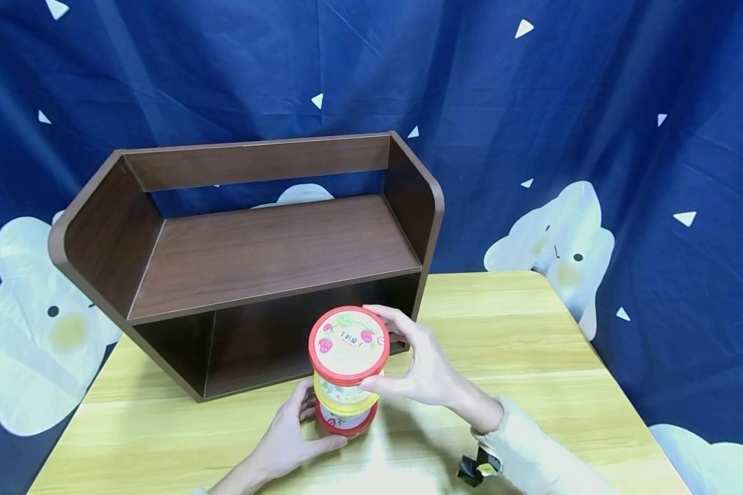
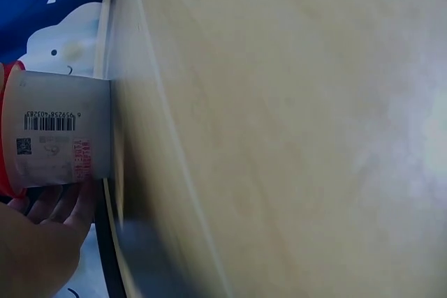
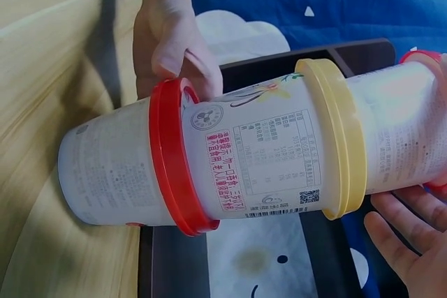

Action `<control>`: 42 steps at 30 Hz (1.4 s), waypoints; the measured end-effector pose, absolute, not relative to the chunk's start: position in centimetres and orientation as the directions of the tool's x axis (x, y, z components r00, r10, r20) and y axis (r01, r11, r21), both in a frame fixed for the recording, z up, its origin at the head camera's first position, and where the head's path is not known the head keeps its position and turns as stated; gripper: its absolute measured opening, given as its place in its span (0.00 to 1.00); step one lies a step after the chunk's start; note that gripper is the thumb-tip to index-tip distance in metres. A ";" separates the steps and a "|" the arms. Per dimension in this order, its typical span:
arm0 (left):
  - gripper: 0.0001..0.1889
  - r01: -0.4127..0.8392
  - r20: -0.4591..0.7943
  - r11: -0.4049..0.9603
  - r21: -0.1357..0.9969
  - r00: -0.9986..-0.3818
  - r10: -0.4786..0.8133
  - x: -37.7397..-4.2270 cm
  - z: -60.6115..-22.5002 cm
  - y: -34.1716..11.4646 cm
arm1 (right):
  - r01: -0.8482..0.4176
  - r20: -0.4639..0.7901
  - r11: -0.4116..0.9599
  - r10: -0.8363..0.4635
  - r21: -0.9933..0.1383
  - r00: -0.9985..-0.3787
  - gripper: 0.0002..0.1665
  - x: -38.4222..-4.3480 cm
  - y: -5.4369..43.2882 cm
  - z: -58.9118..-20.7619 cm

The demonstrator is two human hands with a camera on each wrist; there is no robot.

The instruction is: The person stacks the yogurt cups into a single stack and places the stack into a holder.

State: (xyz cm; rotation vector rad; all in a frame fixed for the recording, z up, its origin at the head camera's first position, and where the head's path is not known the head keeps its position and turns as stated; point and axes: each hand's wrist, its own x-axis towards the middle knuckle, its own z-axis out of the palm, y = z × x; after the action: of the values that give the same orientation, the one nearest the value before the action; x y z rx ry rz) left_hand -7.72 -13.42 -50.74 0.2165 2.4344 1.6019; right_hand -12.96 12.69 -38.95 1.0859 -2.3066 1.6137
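Three lidded paper tubs stand stacked on the table in front of the shelf. The top tub has a red lid printed with strawberries. Below it is a yellow-lidded tub, showing a printed label and barcode. At the bottom, another red-lidded tub rests on the tabletop. My right hand holds the top tub from the right, thumb in front and fingers behind. My left hand curls around the bottom tub from the left, with its fingers against the wall in the left wrist view.
A dark brown two-level wooden shelf stands behind the tubs, close to them. Light wooden table extends to the right. A blue curtain with white clouds hangs behind. A small black object is by my right sleeve.
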 end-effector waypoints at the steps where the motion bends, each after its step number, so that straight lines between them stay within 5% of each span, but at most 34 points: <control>1: 0.49 0.005 -0.096 0.389 0.921 -0.966 0.240 -7.8 -50.7 -13.4 | -0.615 0.480 0.172 -0.481 -0.769 -0.734 0.56 -13.0 12.7 -38.9; 21: 0.48 0.010 -0.080 0.332 0.943 -0.964 0.255 -8.4 -51.1 -13.3 | -0.632 0.525 0.101 -0.466 -0.768 -0.712 0.52 -13.2 13.6 -39.5; 42: 0.50 -0.017 -0.120 0.366 0.930 -0.958 0.260 -8.2 -50.9 -13.5 | -0.666 0.652 0.164 -0.134 -0.728 -0.746 0.33 -14.3 16.9 -39.2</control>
State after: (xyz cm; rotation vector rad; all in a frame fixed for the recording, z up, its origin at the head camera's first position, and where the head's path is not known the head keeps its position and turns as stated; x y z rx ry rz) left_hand -8.17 -13.50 -50.92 0.2166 2.3818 1.6268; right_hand -14.31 16.92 -39.25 0.7567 -2.0067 1.6131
